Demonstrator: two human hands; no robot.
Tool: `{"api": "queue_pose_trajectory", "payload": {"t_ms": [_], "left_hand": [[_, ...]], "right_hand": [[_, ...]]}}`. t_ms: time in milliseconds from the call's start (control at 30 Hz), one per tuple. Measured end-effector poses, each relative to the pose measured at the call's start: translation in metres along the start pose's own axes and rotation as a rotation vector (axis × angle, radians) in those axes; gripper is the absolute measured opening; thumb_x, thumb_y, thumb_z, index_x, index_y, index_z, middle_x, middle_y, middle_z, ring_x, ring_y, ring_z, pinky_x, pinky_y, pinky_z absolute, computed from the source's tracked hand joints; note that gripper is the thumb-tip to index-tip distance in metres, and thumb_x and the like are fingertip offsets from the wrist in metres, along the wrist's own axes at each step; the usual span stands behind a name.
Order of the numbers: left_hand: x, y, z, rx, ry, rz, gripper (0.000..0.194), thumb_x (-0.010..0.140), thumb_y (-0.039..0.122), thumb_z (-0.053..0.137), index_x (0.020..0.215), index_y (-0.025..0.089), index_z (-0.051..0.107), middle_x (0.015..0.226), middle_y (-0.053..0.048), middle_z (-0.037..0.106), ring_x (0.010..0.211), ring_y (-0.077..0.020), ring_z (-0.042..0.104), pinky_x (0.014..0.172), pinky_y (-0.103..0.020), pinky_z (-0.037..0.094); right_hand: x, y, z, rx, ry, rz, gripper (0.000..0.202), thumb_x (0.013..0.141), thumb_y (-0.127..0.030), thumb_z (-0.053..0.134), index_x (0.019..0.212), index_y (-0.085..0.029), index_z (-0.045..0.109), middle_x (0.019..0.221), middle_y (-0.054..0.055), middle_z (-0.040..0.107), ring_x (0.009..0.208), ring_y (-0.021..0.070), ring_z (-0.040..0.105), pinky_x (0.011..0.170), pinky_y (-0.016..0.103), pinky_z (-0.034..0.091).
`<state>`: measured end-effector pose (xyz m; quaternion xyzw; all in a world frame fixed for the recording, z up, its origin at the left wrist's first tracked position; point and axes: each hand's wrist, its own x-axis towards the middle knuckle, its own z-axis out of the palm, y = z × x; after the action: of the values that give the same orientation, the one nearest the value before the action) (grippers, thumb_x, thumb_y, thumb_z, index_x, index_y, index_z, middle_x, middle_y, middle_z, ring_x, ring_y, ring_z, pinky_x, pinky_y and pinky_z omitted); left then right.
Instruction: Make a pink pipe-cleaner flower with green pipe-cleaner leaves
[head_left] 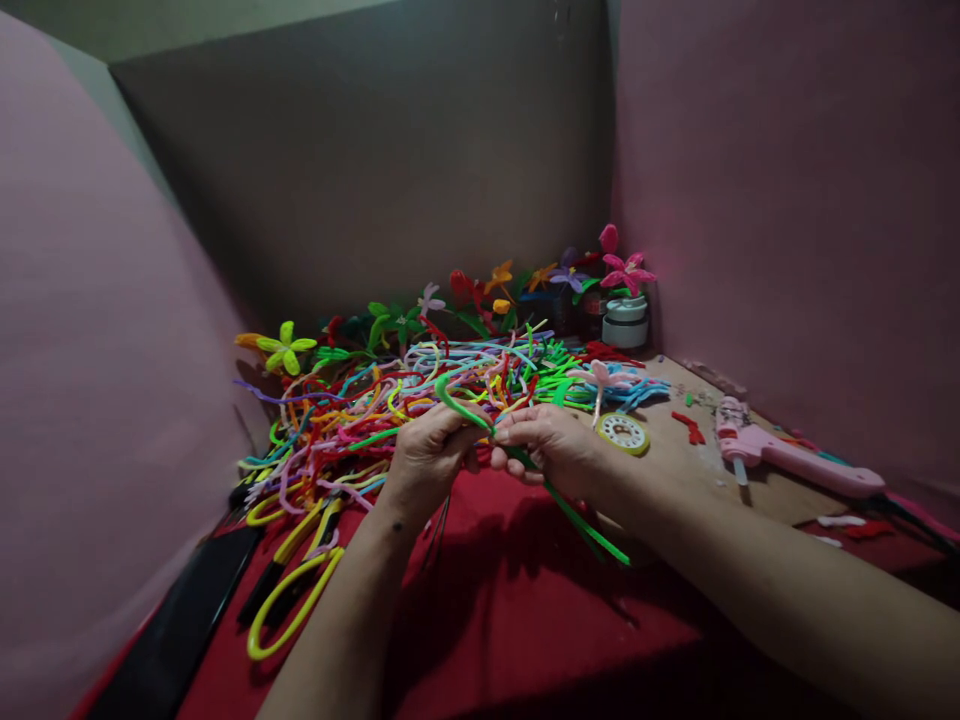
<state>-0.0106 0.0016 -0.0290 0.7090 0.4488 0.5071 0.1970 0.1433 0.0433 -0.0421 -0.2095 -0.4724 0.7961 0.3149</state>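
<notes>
Green pipe cleaners (589,524) cross between my two hands over the red cloth, one end curving up above my left hand and other ends hanging down to the right. My left hand (435,446) pinches them near the middle. Close beside it, my right hand (546,446) has its thumb and forefinger closed on the same green stems where they meet. Thin dark stems hang below my left hand. Behind both hands spreads a tangled heap of colourful pipe cleaners (352,412).
A pink glue gun (799,460) lies on a brown board (776,497) at the right, near a round yellow-rimmed item (623,433). Yellow-handled scissors (292,610) and pliers (300,535) lie left. Fuzzy flowers (285,348) and a pale jar (625,323) stand behind.
</notes>
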Motion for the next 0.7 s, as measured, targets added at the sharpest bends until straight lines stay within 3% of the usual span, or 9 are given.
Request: {"api": "queue_pose_trajectory", "payload": {"t_ms": [200,367,467,567,700], "left_hand": [[-0.002,-0.004,-0.005,0.248,-0.077,0.154,0.015,0.083,0.022,0.048,0.083,0.019,0.063,0.084,-0.003,0.061,0.048,-0.0053,0.05,0.047,-0.018,0.041],[0.0,0.007,-0.005,0.576,-0.098,0.271,0.018,0.084,0.018,0.043,0.079,0.017,0.06,0.066,0.0,0.055,0.051,-0.0072,0.048,0.052,-0.019,0.039],[0.0,0.011,-0.003,0.638,-0.106,0.308,0.016,0.082,0.016,0.043,0.076,0.016,0.058,0.066,-0.001,0.054,0.058,-0.0099,0.049,0.055,-0.021,0.037],[0.0,0.015,-0.003,0.6,-0.137,0.226,0.015,0.08,0.015,0.044,0.071,0.015,0.056,0.067,-0.002,0.053,0.062,-0.011,0.047,0.057,-0.022,0.036],[0.0,0.024,-0.009,0.361,-0.232,-0.119,0.014,0.076,0.021,0.048,0.065,0.015,0.054,0.059,0.001,0.049,0.054,-0.0091,0.043,0.051,-0.021,0.033]], "right_hand": [[-0.001,0.0,-0.001,-0.01,0.009,0.021,0.005,0.063,-0.015,0.054,0.065,-0.011,0.055,0.051,0.002,0.058,0.038,0.0056,0.046,0.03,0.014,0.025],[-0.001,-0.001,0.002,-0.081,0.079,0.011,0.002,0.064,-0.015,0.053,0.064,-0.013,0.052,0.048,0.0,0.057,0.036,0.0061,0.045,0.031,0.015,0.025],[-0.002,-0.002,0.005,-0.193,0.116,-0.034,0.003,0.066,-0.015,0.052,0.065,-0.014,0.051,0.049,0.0,0.058,0.035,0.0064,0.044,0.031,0.016,0.024],[-0.005,-0.002,0.009,-0.397,0.154,-0.11,0.005,0.069,-0.014,0.049,0.064,-0.015,0.049,0.048,0.0,0.056,0.035,0.0066,0.043,0.033,0.017,0.024],[-0.014,0.001,0.016,-0.865,0.224,-0.358,0.011,0.071,-0.01,0.045,0.063,-0.014,0.051,0.052,0.001,0.056,0.045,0.0076,0.046,0.044,0.019,0.033]]}}
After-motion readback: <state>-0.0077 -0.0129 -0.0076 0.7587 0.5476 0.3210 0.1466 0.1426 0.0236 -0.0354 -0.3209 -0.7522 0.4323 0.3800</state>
